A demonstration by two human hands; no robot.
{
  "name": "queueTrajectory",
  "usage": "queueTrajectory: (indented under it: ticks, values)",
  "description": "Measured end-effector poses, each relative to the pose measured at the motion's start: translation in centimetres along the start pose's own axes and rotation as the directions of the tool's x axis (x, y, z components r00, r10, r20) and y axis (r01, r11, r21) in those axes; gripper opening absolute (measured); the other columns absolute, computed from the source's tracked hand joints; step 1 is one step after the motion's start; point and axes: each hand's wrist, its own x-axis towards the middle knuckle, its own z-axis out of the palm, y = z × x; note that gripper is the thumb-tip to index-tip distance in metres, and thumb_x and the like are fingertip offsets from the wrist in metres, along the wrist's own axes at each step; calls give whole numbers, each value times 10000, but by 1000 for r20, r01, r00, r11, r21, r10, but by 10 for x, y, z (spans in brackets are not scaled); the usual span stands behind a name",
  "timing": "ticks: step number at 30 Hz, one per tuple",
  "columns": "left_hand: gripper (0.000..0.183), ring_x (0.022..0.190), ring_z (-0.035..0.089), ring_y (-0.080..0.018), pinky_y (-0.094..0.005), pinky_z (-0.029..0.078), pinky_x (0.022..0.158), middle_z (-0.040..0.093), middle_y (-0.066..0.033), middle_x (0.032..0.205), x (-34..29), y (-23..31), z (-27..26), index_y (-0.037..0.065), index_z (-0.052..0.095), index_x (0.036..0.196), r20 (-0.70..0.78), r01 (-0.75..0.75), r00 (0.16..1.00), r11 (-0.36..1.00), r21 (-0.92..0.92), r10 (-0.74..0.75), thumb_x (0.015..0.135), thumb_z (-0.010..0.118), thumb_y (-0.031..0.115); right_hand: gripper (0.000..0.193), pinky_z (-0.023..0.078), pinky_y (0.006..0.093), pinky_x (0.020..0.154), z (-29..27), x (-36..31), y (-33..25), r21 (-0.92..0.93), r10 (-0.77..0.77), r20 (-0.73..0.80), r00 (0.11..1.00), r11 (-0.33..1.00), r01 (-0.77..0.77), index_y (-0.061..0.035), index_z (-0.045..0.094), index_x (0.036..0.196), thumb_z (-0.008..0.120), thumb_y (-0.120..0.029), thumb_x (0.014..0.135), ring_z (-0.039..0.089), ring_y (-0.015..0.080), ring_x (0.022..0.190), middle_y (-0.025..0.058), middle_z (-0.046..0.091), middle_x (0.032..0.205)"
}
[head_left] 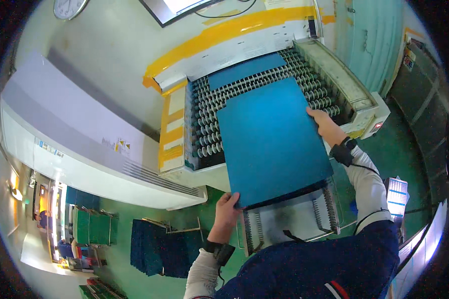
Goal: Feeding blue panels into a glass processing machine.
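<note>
A large blue sheet (pixel 277 142) is held with two hands over the near part of a bed of disc rollers (pixel 209 149); whether the rollers are touched by it cannot be told. By the left hand (pixel 228 207) the near left corner is pinched, its grip closed on the edge. By the right hand (pixel 325 124) the right edge is taken farther up, also with closed grip; the fingers below the sheet are hidden. Under the near edge, a metal stand (pixel 284 219) with coiled springs at both sides is seen. On the far rollers a second blue sheet (pixel 247 71) is placed. The rollers are enclosed by a pale machine frame (pixel 339 74). At the left a long white cabinet (pixel 85 129) is seen, and near it, dark sheets (pixel 147 246) are stood above the green floor (pixel 119 207).
</note>
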Motion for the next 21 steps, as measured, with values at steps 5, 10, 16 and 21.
queueTrajectory:
  ticks: [5,10,16,21]
  values:
    - [117,736,592,-138,-282,497,615,614,-38,848,1,26,-31,24,578,955,-153,-134,980,991,-21,129,907,600,128,415,519,431,729,-40,27,-35,-89,-167,-14,986,982,165,-2,620,1065,617,-380,892,636,248,816,130,660,1004]
    - [148,743,573,-118,-268,483,645,610,-32,857,13,46,-47,29,582,952,-219,-269,938,963,35,270,918,588,172,432,468,377,681,-40,-10,-75,-527,-412,-16,911,778,342,32,620,1050,549,-376,928,612,197,787,110,664,967]
    - [267,828,571,-139,-299,493,681,602,-71,995,55,54,-52,1,567,1092,-188,-289,930,944,160,317,898,607,180,405,465,423,699,-67,32,-115,-784,-477,-200,856,601,152,10,655,985,633,-370,847,601,253,714,102,660,830]
    - [453,1032,546,-276,-411,445,876,562,-151,1156,76,51,-46,9,523,1231,-36,-388,636,361,848,771,848,651,213,461,423,485,917,-29,-5,-57,-984,-772,171,612,-98,151,-117,569,1198,636,-352,808,499,351,1120,150,538,1221]
